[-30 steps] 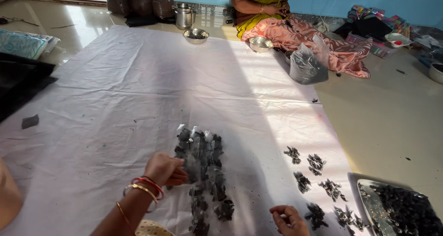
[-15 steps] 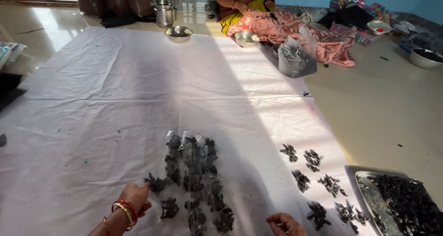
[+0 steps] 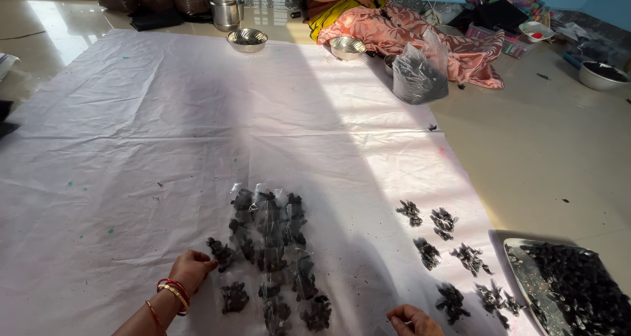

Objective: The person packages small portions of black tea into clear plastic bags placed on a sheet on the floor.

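Hands first, at the bottom edge of the view. The left hand, with red and gold bangles at the wrist, rests on the large white cloth sheet spread over the floor, fingers curled loosely and fingertips touching a small clear plastic packet of dark dried pieces; it holds nothing that can be seen. The right hand sits low to the right with fingers pinched narrowly together; whether anything is between them cannot be told.

The packet lies just right of the left hand, at the left edge of a cluster of similar clear packets whose long axis runs away from the person. The left hand is the nearer one; the right is well apart from the cluster.

Right of the cluster lie small loose heaps of dark pieces, then a metal tray of the same dark material off the sheet's edge. To the left and beyond, the sheet offers open room.

Farther off sit steel bowls, a clear bag of dark material, and a seated person in orange and yellow cloth.
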